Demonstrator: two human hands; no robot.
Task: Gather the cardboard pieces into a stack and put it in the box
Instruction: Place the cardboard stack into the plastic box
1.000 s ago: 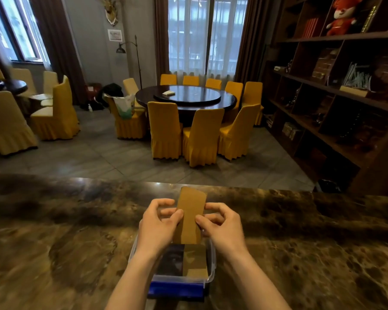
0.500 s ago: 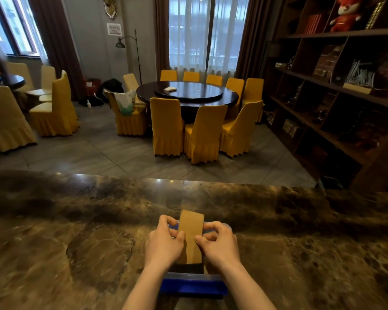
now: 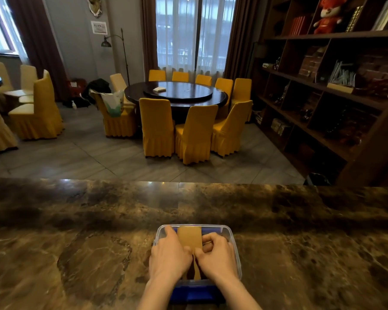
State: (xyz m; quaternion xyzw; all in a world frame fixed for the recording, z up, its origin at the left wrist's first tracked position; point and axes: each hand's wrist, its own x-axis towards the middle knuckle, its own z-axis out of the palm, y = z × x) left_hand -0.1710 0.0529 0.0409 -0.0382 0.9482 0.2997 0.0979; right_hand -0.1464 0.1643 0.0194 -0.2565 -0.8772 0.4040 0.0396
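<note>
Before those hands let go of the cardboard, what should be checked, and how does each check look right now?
1. Cardboard stack is inside the clear box, within its rim: ok.
2. Left hand and right hand both grip the stack: ok.
3. Stack lies flat on the box bottom: cannot tell, the hands hide it.
4. Box sits fully on the marble counter, away from the far edge: ok.
5. No loose cardboard pieces remain on the visible counter: ok.

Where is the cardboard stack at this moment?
In the head view, low and centre, the cardboard stack sits inside the clear plastic box on the marble counter, between the left hand and right hand.
</note>
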